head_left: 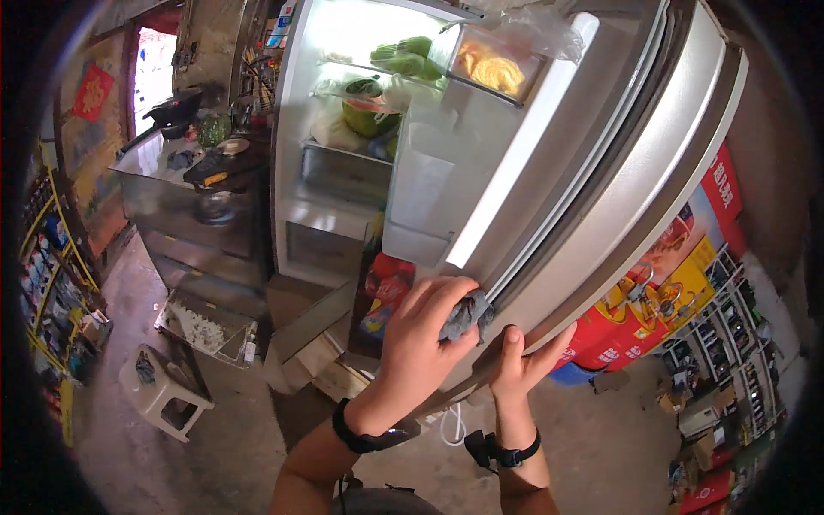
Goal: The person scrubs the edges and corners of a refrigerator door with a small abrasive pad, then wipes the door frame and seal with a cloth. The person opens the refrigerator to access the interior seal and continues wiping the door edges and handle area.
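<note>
The refrigerator door [644, 172] stands open in front of me, its silver face on the right. My left hand [421, 339] is closed round a crumpled dark grey cloth [468, 316], which touches the lower end of the door's inner edge. With thumb on one side and fingers on the other, my right hand [518, 369] grips the door's lower edge. Behind the door, the lit refrigerator compartment [343, 202] holds a green pot-like item [369, 118] and green vegetables [403, 57]. A clear door bin [493, 73] carries something yellow in plastic.
To the left are a counter [142, 163] with a black wok [176, 107], a beige plastic stool [163, 390] and a bottle rack [51, 266]. Cardboard boxes [313, 330] lie beneath the refrigerator. Right of the door stand red cartons [614, 343] and metal shelving [721, 326].
</note>
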### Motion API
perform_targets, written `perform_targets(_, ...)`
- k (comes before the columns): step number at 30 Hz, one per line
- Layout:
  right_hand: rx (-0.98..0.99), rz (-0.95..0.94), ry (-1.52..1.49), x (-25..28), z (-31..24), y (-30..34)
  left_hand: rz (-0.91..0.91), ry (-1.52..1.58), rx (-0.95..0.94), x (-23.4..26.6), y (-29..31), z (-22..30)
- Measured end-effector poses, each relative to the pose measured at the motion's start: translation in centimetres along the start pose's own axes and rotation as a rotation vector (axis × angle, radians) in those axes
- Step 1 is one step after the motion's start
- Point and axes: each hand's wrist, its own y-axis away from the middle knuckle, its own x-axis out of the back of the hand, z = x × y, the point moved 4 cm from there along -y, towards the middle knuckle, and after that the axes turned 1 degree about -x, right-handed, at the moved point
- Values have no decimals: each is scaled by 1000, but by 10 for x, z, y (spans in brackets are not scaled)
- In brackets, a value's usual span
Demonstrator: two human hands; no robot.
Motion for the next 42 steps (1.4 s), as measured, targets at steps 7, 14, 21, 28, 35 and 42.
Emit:
perform_targets(7,-17,21,-80,0,-3,-3,-87,-58,-25,-10,-11,-5)
perform_targets(14,1,-27,-68,2,-2,-7,-253,-123,121,-9,11,-23)
perform_targets(21,40,-30,-78,4,-7,-12,-400,-231,264,-9,63,-42)
perform_targets(28,63,-35,19,4,-12,-9,-426,-275,491,-8,124,-77)
perform_targets(35,59,6,18,-2,-11,-11,-360,-299,503,-3,185,-117)
perform_targets(42,74,35,53,-6,-18,-9,-364,-324,622,7,235,-139)
